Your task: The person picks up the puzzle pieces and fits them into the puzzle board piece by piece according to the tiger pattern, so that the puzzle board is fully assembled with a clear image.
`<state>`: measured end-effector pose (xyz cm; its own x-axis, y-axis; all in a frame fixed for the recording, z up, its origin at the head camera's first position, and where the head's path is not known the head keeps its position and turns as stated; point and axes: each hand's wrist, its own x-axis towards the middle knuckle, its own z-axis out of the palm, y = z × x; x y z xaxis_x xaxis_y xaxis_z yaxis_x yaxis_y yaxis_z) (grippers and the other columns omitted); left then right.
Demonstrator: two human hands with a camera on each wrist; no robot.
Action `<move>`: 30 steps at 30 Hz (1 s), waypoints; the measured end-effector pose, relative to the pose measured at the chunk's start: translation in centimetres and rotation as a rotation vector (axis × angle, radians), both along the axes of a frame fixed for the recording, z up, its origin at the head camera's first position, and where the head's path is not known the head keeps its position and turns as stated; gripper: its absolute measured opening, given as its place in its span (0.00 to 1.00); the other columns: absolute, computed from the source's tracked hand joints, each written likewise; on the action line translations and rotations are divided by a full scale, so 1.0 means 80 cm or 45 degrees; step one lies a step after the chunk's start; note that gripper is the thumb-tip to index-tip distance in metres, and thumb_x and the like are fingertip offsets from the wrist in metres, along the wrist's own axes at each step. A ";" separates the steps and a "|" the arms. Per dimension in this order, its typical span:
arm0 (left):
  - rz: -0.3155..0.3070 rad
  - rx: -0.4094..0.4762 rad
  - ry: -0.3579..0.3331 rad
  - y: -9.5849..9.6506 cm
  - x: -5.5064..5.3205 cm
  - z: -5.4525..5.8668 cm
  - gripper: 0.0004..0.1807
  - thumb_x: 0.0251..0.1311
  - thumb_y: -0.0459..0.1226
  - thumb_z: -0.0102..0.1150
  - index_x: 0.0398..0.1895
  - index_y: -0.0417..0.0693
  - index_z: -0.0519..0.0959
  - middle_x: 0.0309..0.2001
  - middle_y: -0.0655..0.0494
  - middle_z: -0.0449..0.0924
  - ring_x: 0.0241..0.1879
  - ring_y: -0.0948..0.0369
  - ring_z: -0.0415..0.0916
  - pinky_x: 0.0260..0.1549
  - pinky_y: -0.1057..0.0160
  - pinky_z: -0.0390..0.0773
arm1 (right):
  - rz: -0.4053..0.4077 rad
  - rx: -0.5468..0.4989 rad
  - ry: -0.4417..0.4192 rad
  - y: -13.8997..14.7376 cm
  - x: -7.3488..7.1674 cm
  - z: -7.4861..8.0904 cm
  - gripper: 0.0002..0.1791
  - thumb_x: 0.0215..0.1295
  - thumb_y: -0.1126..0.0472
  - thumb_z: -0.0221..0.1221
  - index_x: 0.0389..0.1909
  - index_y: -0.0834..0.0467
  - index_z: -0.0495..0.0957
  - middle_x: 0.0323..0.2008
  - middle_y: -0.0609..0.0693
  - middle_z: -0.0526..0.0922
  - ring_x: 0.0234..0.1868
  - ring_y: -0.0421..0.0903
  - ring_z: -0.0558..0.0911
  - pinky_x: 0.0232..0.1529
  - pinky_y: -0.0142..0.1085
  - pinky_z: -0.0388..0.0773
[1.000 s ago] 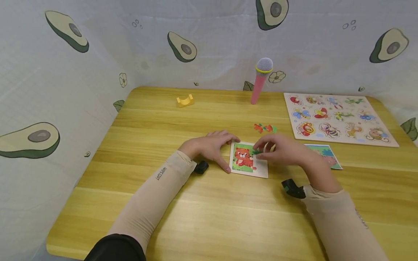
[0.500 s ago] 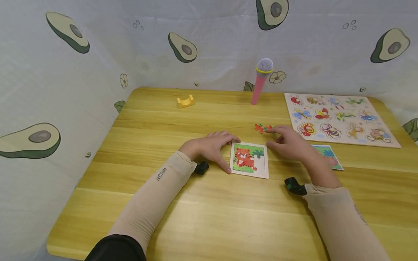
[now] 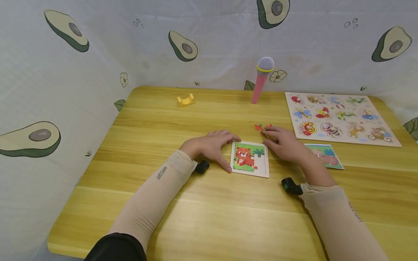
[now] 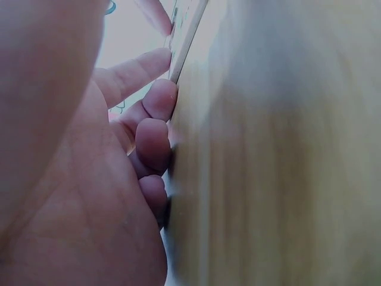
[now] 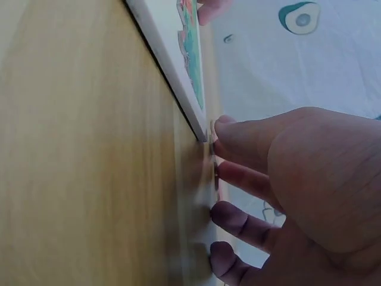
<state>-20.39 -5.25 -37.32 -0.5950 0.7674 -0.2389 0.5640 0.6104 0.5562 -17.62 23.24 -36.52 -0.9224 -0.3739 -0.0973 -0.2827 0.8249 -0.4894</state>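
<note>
A square tiger jigsaw board [image 3: 261,168] lies on the table, with a bare pale area at its lower right. My left hand [image 3: 212,146] holds it at the left, the thumb by the lower corner and the index finger by the upper one. In the left wrist view, other fingertips [image 4: 153,146] of this hand bend down at the table. Beyond the board's upper right corner, my right hand [image 3: 282,143] reaches over red-orange jigsaw pieces [image 3: 259,127] with its fingers extended. Its fingertips partly hide the pieces. In the right wrist view its thumb [image 5: 244,137] is apart from the fingers.
A pig picture card [image 3: 328,157] lies partly behind my right wrist. A large insect puzzle board [image 3: 343,119] occupies the back right. At the back stand a pink toy microphone [image 3: 259,87] and a yellow arched block [image 3: 186,100]. A printed curtain [image 3: 222,43] borders the table.
My right hand has left a green jigsaw piece at the board's upper right and moved back to the loose pieces, shifting slightly left over them. My left hand stays put.
</note>
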 end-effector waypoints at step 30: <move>0.010 0.000 -0.007 0.000 -0.001 -0.001 0.57 0.39 0.64 0.78 0.74 0.63 0.62 0.58 0.64 0.64 0.59 0.62 0.60 0.62 0.54 0.57 | -0.173 0.019 0.051 -0.005 0.000 -0.008 0.22 0.74 0.58 0.59 0.62 0.66 0.74 0.49 0.62 0.70 0.42 0.56 0.70 0.42 0.49 0.69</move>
